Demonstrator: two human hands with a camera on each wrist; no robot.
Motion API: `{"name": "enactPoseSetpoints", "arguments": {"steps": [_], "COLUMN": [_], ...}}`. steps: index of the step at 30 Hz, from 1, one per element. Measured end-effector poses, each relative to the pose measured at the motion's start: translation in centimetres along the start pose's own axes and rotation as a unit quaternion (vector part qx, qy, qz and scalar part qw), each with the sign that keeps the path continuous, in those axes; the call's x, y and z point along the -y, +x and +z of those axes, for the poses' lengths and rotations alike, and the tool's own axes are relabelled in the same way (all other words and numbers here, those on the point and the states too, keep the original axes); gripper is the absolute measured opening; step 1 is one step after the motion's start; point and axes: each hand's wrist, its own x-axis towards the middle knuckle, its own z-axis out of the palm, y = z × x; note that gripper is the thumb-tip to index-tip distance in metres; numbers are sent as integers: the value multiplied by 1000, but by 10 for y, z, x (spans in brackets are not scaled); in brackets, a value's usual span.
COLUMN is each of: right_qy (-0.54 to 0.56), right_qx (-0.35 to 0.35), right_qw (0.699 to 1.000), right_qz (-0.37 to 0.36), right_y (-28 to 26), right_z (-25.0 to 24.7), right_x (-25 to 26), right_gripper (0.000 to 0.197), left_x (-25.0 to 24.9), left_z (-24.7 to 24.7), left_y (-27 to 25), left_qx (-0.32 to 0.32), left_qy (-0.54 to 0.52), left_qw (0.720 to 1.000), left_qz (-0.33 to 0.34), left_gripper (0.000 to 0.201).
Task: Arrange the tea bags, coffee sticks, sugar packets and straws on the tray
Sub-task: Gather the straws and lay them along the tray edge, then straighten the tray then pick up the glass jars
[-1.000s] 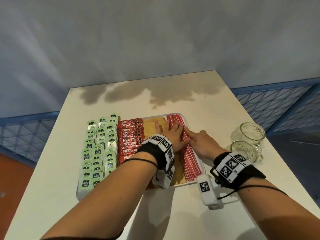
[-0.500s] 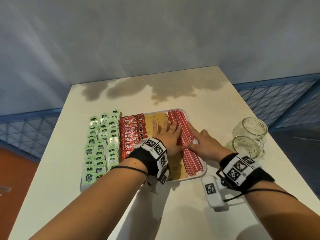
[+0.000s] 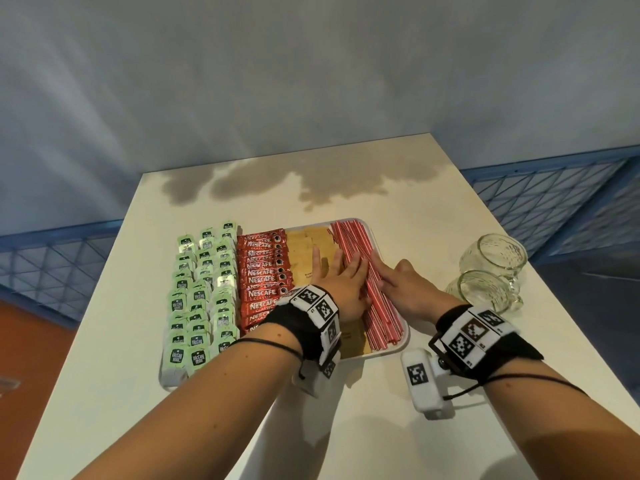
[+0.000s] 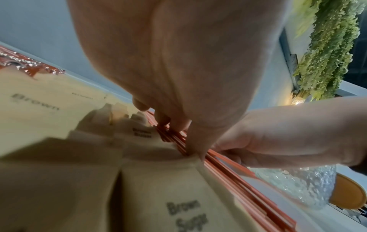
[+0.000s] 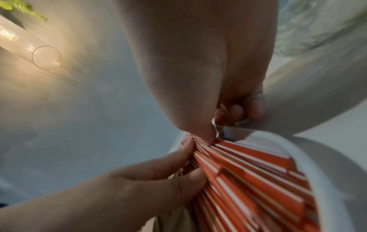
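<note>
White tray (image 3: 406, 336) sits on the pale table (image 3: 398, 188); its contents run in four columns from left to right: green tea bags (image 3: 202, 292), red coffee sticks (image 3: 265, 268), brown sugar packets (image 3: 310, 242) and red-and-white straws (image 3: 353, 244) along the right rim. Left hand (image 3: 341, 289) lies flat, fingers straight and spread, palm over the sugar packets, fingertips (image 4: 179, 125) touching the inner edge of the straw bundle. Right hand (image 3: 407, 289) rests at the outer side of the straws; its forefinger extends along them and its thumb (image 5: 202, 133) bears on the bundle, while the remaining fingers (image 5: 256, 108) curl at the tray rim; the straws lie between the two hands, held by neither. Two glass mugs (image 3: 491, 268) stand on the table right of the tray, apart from it; wrist bands with printed markers on both arms.
</note>
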Motion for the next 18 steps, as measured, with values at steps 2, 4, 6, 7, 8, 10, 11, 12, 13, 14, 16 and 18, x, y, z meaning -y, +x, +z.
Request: {"name": "enactPoseSetpoints", "arguments": {"steps": [2,4,6,7,8,10,11,12,13,14,16,18], "right_qy": [1,5,-9,-16,-19,-4,6,4,-11,-32,-52,-40], "right_qx": [-7,-16,-21,-21,-21,-24,-31,-47,-68,-88,-100,-70], "right_qw": [1000,1000,1000,1000,1000,1000,999,999,998,996,994,997], "right_qz": [-5,-7,0,4,8,15,16,13,6,1,-7,-10], "right_y": [-1,-3,-4,-6,-10,-16,-21,-26,-31,-37,-49,-58], "right_z": [1,3,4,4,3,-2,-2,-3,0,3,14,26], "right_x": [0,3,7,9,11,13,16,19,24,29,41,50], "right_gripper": [59,59,56,55,55,62,68,77,89,104,134,151], "left_x": [2,4,7,10,13,22,28,37,47,57,77,94], "left_z": [4,8,12,13,15,14,14,14,16,18,29,46], "left_y": [0,-1,-4,-8,-14,-28,-40,-51,-64,-77,-107,-134], "left_qx": [-11,-32,-43,-47,-51,-59,-59,-61,-63,-65,-73,-69], "left_qy": [-4,-5,-11,-25,-45,-87,-100,-111,-122,-139,-176,-214], "left_qw": [1000,999,999,998,997,993,991,988,984,979,963,940], "left_qz": [0,-2,-10,-17,-27,-52,-70,-90,-114,-137,-193,-256], "left_gripper": [73,71,68,67,68,73,78,85,92,101,118,133]}}
